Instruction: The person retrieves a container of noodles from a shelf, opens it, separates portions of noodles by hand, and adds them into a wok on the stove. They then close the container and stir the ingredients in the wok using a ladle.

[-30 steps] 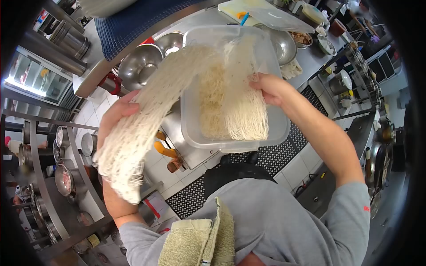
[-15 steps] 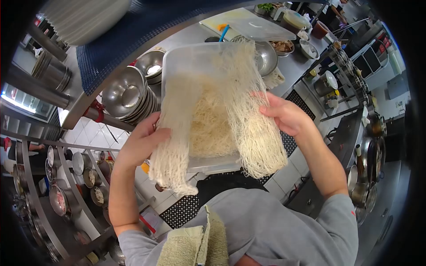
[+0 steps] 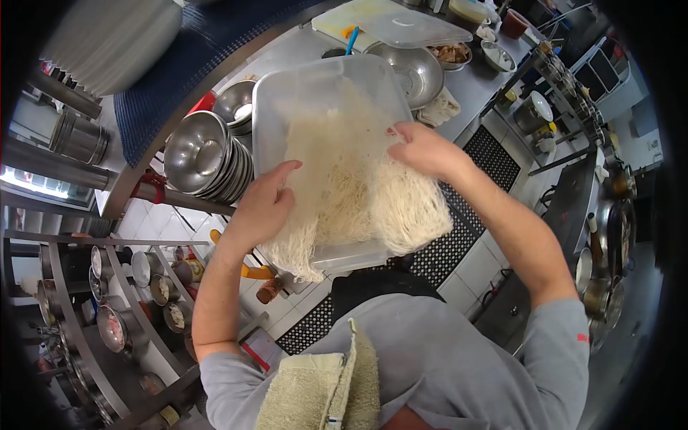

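A translucent plastic tub [image 3: 337,72] in front of me holds pale thin noodles [image 3: 344,193]. One bundle of noodles [image 3: 297,244] lies at the tub's left side, its ends hanging over the front rim. My left hand [image 3: 261,208] is over that bundle, index finger and thumb apart; the other fingers are hidden. On the right, a second noodle bundle [image 3: 412,211] drapes over the tub's corner. My right hand [image 3: 426,152] has its fingers curled at the upper end of this bundle, with some fingertips out of sight.
Stacked steel bowls [image 3: 197,154] stand left of the tub. Behind it are a large steel bowl [image 3: 408,72], a plastic lid [image 3: 412,27] and a cutting board [image 3: 351,18]. A white cloth [image 3: 439,107] lies on the counter. Pots [image 3: 534,111] stand at right; plates [image 3: 115,43] hang close overhead.
Both hands have moved inward, lowering the two noodle bundles onto the tub. My left fingers have spread apart. The view has shifted slightly.
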`<state>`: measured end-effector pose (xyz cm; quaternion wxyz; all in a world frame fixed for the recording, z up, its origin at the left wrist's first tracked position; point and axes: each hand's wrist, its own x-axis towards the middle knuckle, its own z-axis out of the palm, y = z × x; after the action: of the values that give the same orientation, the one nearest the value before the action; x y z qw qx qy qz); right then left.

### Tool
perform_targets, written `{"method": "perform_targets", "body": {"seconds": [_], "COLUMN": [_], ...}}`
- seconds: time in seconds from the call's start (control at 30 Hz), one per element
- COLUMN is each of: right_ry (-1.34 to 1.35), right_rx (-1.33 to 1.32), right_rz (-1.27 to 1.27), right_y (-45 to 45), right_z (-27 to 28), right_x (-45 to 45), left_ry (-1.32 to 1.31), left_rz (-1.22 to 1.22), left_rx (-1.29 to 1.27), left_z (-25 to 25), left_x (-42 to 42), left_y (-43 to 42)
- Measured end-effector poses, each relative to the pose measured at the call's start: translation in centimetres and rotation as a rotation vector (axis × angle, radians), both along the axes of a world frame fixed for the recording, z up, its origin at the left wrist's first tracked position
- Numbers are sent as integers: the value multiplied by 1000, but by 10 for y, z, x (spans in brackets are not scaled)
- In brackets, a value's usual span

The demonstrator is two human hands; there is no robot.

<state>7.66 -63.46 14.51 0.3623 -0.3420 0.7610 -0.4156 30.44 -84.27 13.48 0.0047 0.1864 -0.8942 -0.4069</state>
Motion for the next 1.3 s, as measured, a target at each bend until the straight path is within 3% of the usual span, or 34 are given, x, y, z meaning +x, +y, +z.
{"method": "perform_targets", "body": {"seconds": [0.03,0.07,0.13,0.27,0.33,0.37,0.43,0.47,0.53,0.6,0.63,0.77,0.83,1.1,1.17,1.3], "right_ry": [235,237,427,465,376,373,-244,-252,-421,-15,27,90,199,299,544,691], "right_rx": [125,121,75,54,99,91,-58,-72,-345,-426,-410,-442,-344,-615,-835,-845], "right_rz": [12,8,26,31,108,101,46,36,-33,0,-59,-238,-282,-321,-196,-186], "right_y": [-5,-9,-13,-35,-51,-58,-63,-57,-40,-12,5,60,76,71,66,91], "right_z": [3,3,-3,-2,10,8,2,0,-3,-16,-8,-9,-11,28,46,76], "right_x": [0,-4,-5,14,42,51,62,68,79,69,65,55,58,75,80,83], "left_ry": [93,96,-4,-61,-72,-75,19,6,-46,-33,-9,50,21,2,42,131], "left_rz": [-55,-57,74,105,169,165,211,204,156,227,300,205,133,8,-83,-244], "left_rx": [-153,-156,-76,175,456,446,901,889,926,912,911,1075,998,711,587,599], "left_z": [-1,1,4,5,0,-2,-6,-3,4,10,13,52,57,73,76,86], "left_x": [0,-1,3,-26,-42,-42,-41,-36,-21,-3,5,35,44,57,54,32], "left_y": [-3,-5,3,20,25,24,22,19,5,-1,-4,-1,2,48,64,109]}}
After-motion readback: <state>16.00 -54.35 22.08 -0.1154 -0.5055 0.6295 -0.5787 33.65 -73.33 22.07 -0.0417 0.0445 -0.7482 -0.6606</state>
